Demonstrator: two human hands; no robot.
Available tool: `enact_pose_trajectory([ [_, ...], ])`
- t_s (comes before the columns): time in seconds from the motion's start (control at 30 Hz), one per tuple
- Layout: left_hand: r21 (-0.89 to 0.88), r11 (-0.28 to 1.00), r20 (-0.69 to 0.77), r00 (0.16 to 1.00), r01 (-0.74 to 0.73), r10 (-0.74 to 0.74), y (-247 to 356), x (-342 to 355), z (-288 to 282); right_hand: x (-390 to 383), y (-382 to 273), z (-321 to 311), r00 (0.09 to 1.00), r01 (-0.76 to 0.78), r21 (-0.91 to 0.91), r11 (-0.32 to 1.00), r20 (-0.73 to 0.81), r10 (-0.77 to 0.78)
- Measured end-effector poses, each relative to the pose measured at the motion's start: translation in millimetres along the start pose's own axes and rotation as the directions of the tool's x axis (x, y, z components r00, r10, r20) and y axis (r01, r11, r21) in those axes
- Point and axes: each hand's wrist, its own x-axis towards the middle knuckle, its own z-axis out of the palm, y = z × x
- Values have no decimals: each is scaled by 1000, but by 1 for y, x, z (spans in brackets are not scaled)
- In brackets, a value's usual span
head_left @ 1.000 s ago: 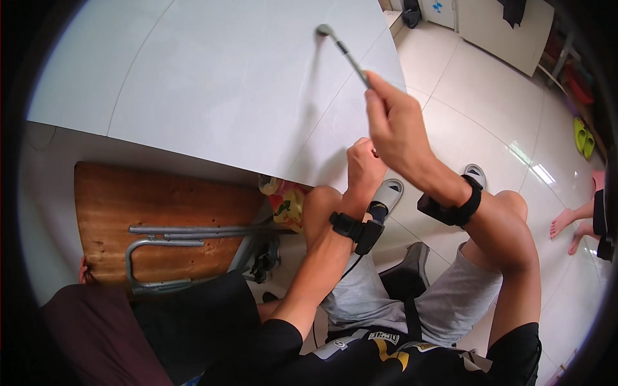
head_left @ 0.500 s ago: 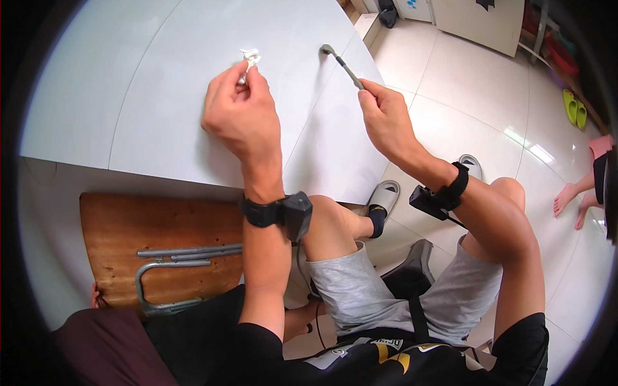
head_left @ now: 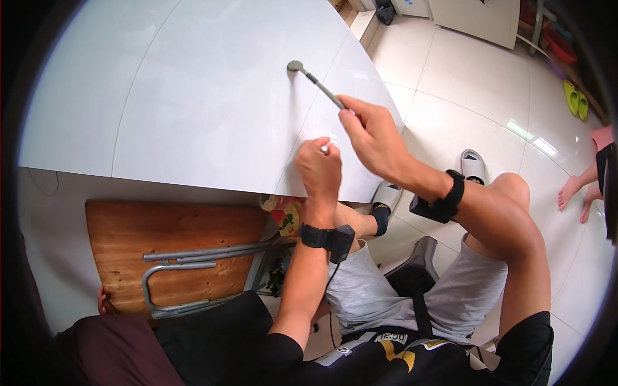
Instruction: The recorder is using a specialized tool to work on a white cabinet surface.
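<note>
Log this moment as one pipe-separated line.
left hand: pinching small white piece | right hand: gripping thin grey-green tool | tool head: over white table, contact unclear

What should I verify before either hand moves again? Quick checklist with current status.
1. Round-headed tool gripped: ok, right hand is closed around the handle.
2. Left hand free: not ok, it is closed with a bit of white scrap showing.
3. Tool head clear of the left hand: ok, visibly apart.
4. Tool head touching the white tabletop: cannot tell, its underside is hidden.
5. Other person's hand away from both working hands: ok, it is at the wooden board's left edge.
</note>
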Motion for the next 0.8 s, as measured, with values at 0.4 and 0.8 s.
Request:
enact_pose_trajectory([
  [0.4,-324,914,239,956,244,-171,-16,-61,72,-27,-8,17,956,148,-284,947,285,-64],
  [0.8,-461,886,-70,993,48,-90,-39,-82,89,-28,-45,39,933,-143,-199,969,300,199],
])
